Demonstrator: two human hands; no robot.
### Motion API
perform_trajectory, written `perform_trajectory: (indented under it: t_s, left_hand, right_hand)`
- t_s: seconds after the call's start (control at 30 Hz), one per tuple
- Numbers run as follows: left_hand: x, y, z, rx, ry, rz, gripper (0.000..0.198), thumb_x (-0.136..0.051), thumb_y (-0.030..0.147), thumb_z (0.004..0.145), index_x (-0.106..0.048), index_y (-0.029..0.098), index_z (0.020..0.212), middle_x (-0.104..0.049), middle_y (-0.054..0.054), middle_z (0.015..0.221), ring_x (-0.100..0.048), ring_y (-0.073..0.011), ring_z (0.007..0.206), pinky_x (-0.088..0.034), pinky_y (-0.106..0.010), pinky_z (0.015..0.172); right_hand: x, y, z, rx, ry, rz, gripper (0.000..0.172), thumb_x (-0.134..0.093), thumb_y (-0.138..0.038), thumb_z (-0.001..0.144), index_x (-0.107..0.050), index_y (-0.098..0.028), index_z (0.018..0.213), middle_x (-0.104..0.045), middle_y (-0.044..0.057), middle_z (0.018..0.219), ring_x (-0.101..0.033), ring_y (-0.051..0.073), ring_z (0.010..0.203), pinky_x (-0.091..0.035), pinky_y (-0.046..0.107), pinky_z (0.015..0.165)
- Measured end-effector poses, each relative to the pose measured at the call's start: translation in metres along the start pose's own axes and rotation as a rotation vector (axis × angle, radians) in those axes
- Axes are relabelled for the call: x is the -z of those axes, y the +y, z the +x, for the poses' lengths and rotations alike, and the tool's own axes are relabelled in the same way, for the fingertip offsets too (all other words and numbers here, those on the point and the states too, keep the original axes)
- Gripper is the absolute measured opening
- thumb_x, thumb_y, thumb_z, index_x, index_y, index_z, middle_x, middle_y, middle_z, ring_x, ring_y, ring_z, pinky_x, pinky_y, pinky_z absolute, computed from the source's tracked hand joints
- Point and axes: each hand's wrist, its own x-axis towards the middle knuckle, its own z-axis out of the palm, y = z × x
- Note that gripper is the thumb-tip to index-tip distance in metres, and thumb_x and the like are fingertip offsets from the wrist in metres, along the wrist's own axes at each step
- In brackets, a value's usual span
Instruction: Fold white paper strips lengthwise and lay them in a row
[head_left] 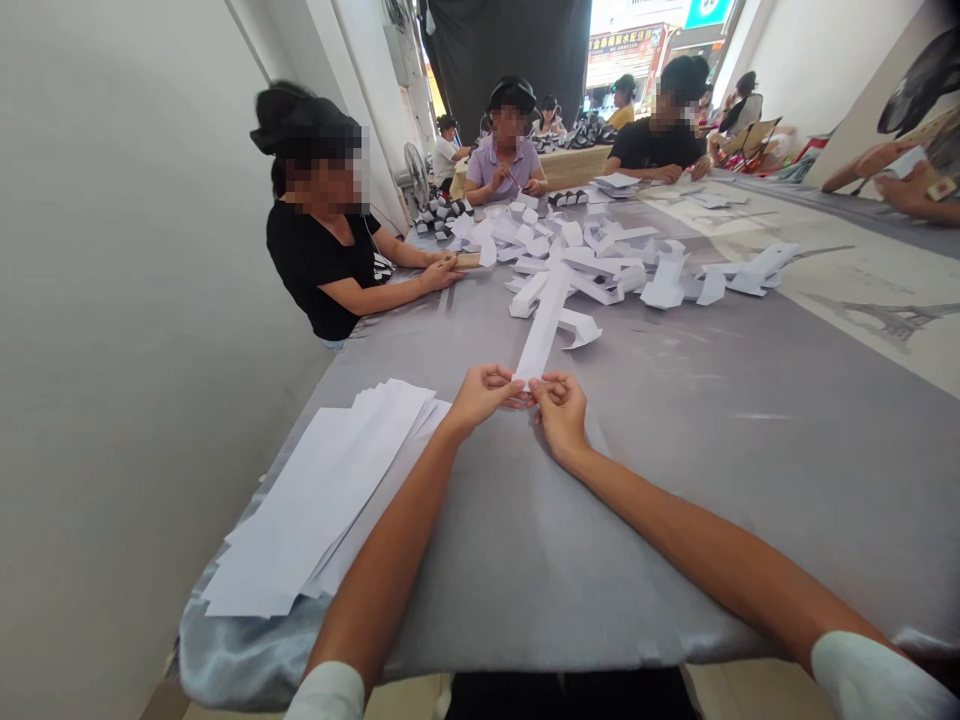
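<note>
- White paper, long and narrow: the strip [545, 325] runs away from both hands, its near end between them and its far end over the pile [596, 264].
- From where I stand, the left hand [480, 398] pinches the strip's near end at the left corner, thumb on top.
- The right hand [561, 410] grips the same end at the right corner, its thumb just beside the other thumb.
- Left of the left hand and nearer the body, a stack [322, 490] of loose white sheets lies fanned on the grey table [712, 490].
- Beyond both hands spreads the pile, white folded pieces lying at all angles.
- Past the left hand, at the table's left edge, a person in black [315, 260] holds a tan block [469, 261].
- Farther beyond the hands sits a person in purple [501, 165], near some black-and-white pieces [442, 215].
- Well right of the right hand, a tower print [892, 317] marks the cover.
</note>
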Motion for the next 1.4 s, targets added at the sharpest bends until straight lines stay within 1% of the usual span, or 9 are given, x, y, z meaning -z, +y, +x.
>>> perform_trajectory:
  t_s: [0.23,0.37,0.53,0.63,0.77,1.0,1.1,1.27,1.4]
  left_hand:
    - [-0.008,-0.005,0.000,-0.020,0.079,-0.019,0.058,-0.101,0.050,0.057,-0.064,0.012,0.081,-0.080,-0.011,0.079,-0.079,-0.0216,0.070,-0.064,-0.030,0.067]
    - [-0.008,-0.008,0.002,-0.040,0.105,-0.007,0.056,-0.100,0.051,0.058,-0.068,0.011,0.079,-0.080,-0.012,0.077,-0.079,-0.0220,0.071,-0.062,-0.028,0.064]
    - [-0.010,-0.007,0.001,-0.057,0.138,0.022,0.054,-0.099,0.051,0.061,-0.068,0.011,0.079,-0.079,-0.011,0.074,-0.077,-0.0207,0.066,-0.061,-0.028,0.061]
    - [-0.014,-0.008,0.000,-0.077,0.149,0.036,0.052,-0.098,0.051,0.063,-0.067,0.012,0.079,-0.078,-0.010,0.072,-0.075,-0.0194,0.062,-0.061,-0.028,0.059]
    - [-0.017,-0.009,-0.001,-0.088,0.174,0.054,0.051,-0.097,0.051,0.064,-0.069,0.011,0.080,-0.077,-0.011,0.072,-0.074,-0.0187,0.061,-0.060,-0.027,0.057]
    - [-0.014,-0.010,0.001,-0.095,0.231,0.066,0.050,-0.096,0.051,0.065,-0.069,0.012,0.080,-0.076,-0.009,0.068,-0.071,-0.0172,0.057,-0.060,-0.027,0.054]
    - [-0.013,-0.010,0.002,-0.091,0.241,0.062,0.051,-0.097,0.052,0.064,-0.069,0.012,0.080,-0.075,-0.008,0.067,-0.071,-0.0174,0.057,-0.059,-0.026,0.053]
    - [-0.012,-0.012,0.002,-0.099,0.223,0.063,0.052,-0.095,0.055,0.065,-0.069,0.012,0.080,-0.073,-0.007,0.065,-0.068,-0.0155,0.053,-0.059,-0.026,0.053]
    - [-0.013,-0.014,0.000,-0.123,0.234,0.103,0.050,-0.095,0.054,0.066,-0.069,0.013,0.079,-0.072,-0.005,0.063,-0.065,-0.0144,0.051,-0.057,-0.026,0.051]
  right_hand:
    - [0.001,0.002,0.001,0.014,0.016,0.025,0.048,-0.084,-0.043,0.082,-0.050,-0.023,0.109,-0.068,-0.004,0.071,-0.067,0.017,0.061,-0.049,0.021,0.041]
    - [0.002,0.004,0.002,-0.004,0.014,0.023,0.052,-0.084,-0.044,0.081,-0.055,-0.020,0.116,-0.072,0.000,0.076,-0.070,0.018,0.064,-0.055,0.025,0.045]
    - [0.002,0.007,0.004,-0.033,0.013,0.038,0.042,-0.085,-0.046,0.080,-0.066,-0.016,0.103,-0.071,0.002,0.072,-0.068,0.017,0.061,-0.052,0.023,0.041]
    - [0.002,0.009,0.005,-0.022,0.009,0.053,0.038,-0.085,-0.046,0.080,-0.067,-0.016,0.096,-0.069,0.001,0.070,-0.066,0.016,0.060,-0.051,0.022,0.040]
    - [0.002,0.011,0.005,-0.015,0.013,0.057,0.037,-0.084,-0.047,0.081,-0.066,-0.017,0.095,-0.067,-0.001,0.068,-0.062,0.014,0.053,-0.053,0.024,0.041]
    - [0.000,0.010,0.005,-0.051,-0.019,0.063,0.043,-0.086,-0.050,0.079,-0.069,-0.016,0.101,-0.073,0.005,0.080,-0.069,0.019,0.068,-0.054,0.024,0.042]
    - [-0.001,0.009,0.005,-0.072,-0.056,0.060,0.044,-0.088,-0.049,0.076,-0.070,-0.016,0.098,-0.076,0.007,0.084,-0.072,0.020,0.071,-0.052,0.023,0.042]
    - [-0.002,0.008,0.004,-0.055,-0.025,0.058,0.043,-0.091,-0.050,0.072,-0.066,-0.017,0.084,-0.073,0.005,0.076,-0.069,0.018,0.062,-0.051,0.024,0.042]
    - [-0.002,0.008,0.002,-0.029,-0.043,0.033,0.041,-0.088,-0.051,0.076,-0.063,-0.019,0.080,-0.070,0.002,0.068,-0.065,0.015,0.055,-0.050,0.024,0.044]
